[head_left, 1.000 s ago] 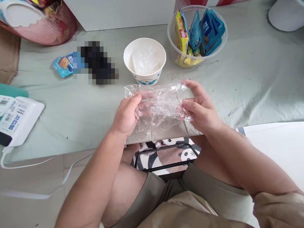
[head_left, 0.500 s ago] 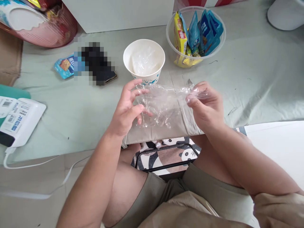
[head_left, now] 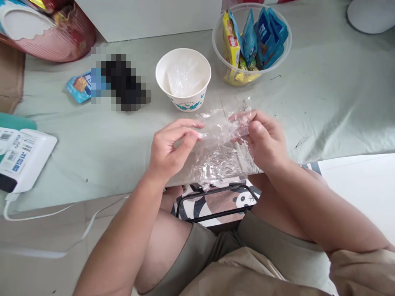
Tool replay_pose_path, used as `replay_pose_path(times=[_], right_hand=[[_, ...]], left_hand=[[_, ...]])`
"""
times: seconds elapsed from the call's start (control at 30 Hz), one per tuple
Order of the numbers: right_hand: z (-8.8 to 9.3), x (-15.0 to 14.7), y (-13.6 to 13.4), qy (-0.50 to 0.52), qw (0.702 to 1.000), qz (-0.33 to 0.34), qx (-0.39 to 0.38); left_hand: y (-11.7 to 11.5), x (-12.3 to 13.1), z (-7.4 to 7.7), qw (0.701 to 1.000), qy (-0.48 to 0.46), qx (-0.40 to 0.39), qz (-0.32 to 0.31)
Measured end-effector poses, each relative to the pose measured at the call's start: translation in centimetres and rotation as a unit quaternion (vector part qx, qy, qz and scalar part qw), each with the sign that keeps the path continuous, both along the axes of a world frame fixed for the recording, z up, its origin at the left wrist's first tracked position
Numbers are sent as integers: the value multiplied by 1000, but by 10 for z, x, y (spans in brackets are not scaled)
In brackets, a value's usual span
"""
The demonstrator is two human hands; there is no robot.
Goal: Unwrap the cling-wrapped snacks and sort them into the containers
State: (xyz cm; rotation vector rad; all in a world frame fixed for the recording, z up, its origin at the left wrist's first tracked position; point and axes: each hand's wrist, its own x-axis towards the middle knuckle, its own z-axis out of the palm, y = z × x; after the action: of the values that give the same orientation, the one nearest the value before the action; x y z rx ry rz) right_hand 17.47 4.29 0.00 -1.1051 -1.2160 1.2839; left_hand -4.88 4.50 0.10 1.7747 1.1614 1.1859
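Observation:
A crinkled clear plastic bag [head_left: 216,154] hangs between my hands, over the table's front edge. My left hand [head_left: 173,146] pinches its left side between thumb and fingers. On the other side, my right hand [head_left: 262,137] is closed on the bag, with the fingers partly behind the see-through film. Just beyond my hands stands a white paper bowl [head_left: 189,102] with a blue pattern, and a piece of clear plastic [head_left: 183,78] lies inside it.
A clear round tub [head_left: 288,53] holds several blue and yellow snack packets. Left of the bowl lie a blue snack packet [head_left: 78,87] and a blurred-out dark object [head_left: 123,84]. A white device [head_left: 37,152] with a cable sits at the left edge. The cloth-covered table [head_left: 333,102] ends above my knees.
My left hand has gone from spread fingers to a pinch on the bag. The bag now hangs lower, with its crumpled part below my hands. The view has shifted slightly.

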Motion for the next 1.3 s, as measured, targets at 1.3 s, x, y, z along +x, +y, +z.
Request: replay_pose_path(times=[1.3], right_hand=[[2,-3,-1,-88,982,96,-139]], left_hand=[[7,-22,8,934,40,-342,97]])
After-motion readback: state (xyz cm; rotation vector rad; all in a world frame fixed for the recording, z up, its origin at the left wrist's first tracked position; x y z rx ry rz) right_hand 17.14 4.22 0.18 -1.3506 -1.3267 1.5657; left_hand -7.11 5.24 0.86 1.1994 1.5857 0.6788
